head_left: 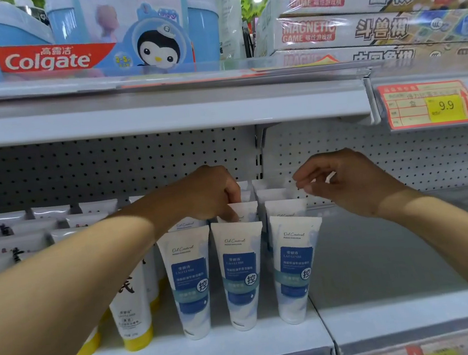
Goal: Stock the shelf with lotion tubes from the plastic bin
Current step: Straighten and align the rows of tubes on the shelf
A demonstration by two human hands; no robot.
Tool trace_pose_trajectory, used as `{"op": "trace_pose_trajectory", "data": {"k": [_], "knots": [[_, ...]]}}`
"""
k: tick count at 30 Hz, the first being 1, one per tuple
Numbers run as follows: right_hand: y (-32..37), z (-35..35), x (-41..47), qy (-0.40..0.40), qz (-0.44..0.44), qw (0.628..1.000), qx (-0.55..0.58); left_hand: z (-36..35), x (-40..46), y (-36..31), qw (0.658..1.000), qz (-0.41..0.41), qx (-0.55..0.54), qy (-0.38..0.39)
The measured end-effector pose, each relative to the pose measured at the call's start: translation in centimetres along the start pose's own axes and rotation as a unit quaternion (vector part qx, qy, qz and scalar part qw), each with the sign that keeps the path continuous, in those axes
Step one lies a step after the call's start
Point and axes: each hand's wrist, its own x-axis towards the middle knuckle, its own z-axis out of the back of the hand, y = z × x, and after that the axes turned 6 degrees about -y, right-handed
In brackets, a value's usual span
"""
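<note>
Lotion tubes (240, 275) upright (caps down), left hand (211, 194) pinching one top

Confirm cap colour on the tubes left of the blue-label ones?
Yellow caps, on white tubes; head view, the only one.

Left hand (208, 193): fingertips hidden behind top of a white-and-blue lotion tube in the 2nd row (242, 212), so the grip on it can't be confirmed. Right hand (347, 182): curled fingers cover whatever's between them; hold unclear. White tubes w/ yellow caps (131, 314) partly hidden behind left forearm. White tubes at far left (8, 232) cut off by frame edge, print too blurry to read. Red-and-yellow price tag (427, 104): only "9.9" legible. Stacked magnetic game boxes (354, 17) blurred, cut off at right.
</note>
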Motion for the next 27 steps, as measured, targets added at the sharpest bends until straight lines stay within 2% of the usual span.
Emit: {"op": "trace_pose_trajectory", "data": {"k": [2,4,8,9,11,14,18,27], "knots": [[0.5,0.3,-0.3,-0.044,0.0,0.999,0.004,-0.1,-0.1,0.0,1.0,0.004,-0.001,-0.001],[1.2,0.5,-0.8,-0.053,-0.009,0.998,0.031,0.0,-0.3,0.0,0.999,0.016,-0.005,-0.029],[2.4,0.4,-1.9,0.017,-0.028,0.999,0.037,0.9,-1.9,-0.6,0.989,0.0,-0.02,-0.148],[2.7,0.3,-2.1,0.039,-0.028,0.999,0.017,1.1,-2.5,-0.8,0.989,-0.007,-0.026,-0.148],[3.2,0.1,-2.6,0.084,-0.036,0.996,-0.021,1.1,-3.9,-1.4,0.996,-0.001,-0.03,-0.087],[3.6,-0.2,-3.1,0.132,-0.037,0.987,-0.082,0.1,-4.9,-1.9,0.999,0.021,0.035,-0.005],[3.3,-0.5,-3.2,0.142,-0.02,0.983,-0.117,-0.8,-4.9,-1.9,0.999,0.026,0.043,-0.017],[2.5,-0.3,-3.1,0.148,-0.026,0.983,-0.106,-1.2,-4.5,-2.3,0.999,0.02,0.036,-0.033]]}}
